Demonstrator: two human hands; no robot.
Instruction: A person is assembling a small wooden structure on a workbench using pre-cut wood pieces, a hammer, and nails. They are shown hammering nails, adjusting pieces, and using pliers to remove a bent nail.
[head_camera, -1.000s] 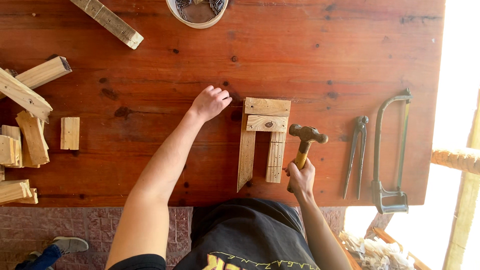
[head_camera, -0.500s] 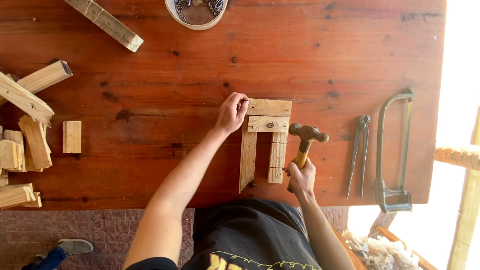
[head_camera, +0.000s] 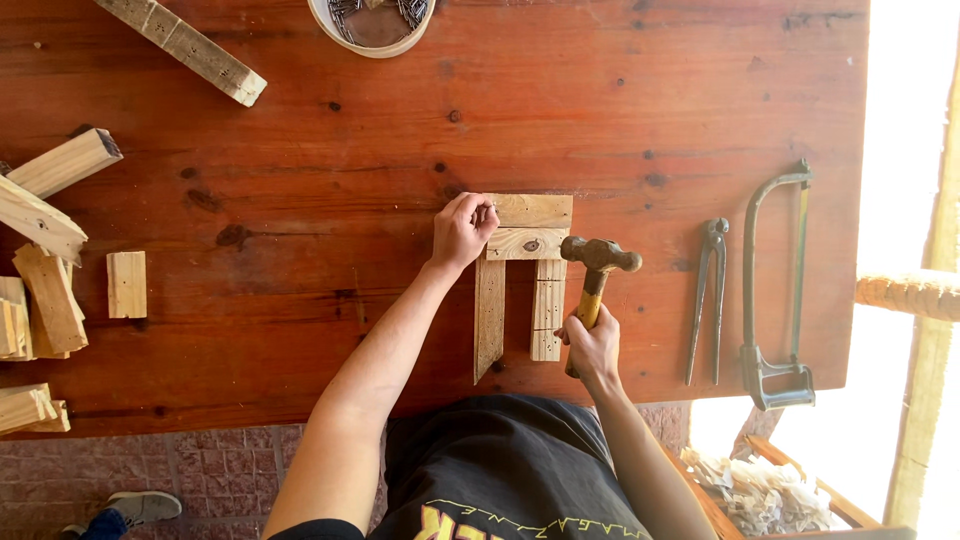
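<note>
A small frame of pale wooden slats (head_camera: 520, 270) lies on the red-brown wooden table (head_camera: 330, 200), two crosspieces over two upright strips. My left hand (head_camera: 462, 230) rests on the frame's top left corner, fingers pinched together there; whether a nail is in them cannot be made out. To the right of the frame, my right hand (head_camera: 592, 342) grips the yellow handle of a hammer (head_camera: 597, 268), whose rusty head hovers just beside the right end of the crosspieces.
Pincers (head_camera: 708, 300) and a hacksaw (head_camera: 775, 290) lie at the table's right. A round bowl of nails (head_camera: 372, 20) sits at the far edge. Wood offcuts (head_camera: 45, 290) pile at the left, a long slat (head_camera: 190, 45) at the top left. A shoe (head_camera: 135, 507) shows on the brick floor.
My left hand travelled right from the bare tabletop onto the frame's top left corner and closed its fingers there. The hammer hand has barely shifted.
</note>
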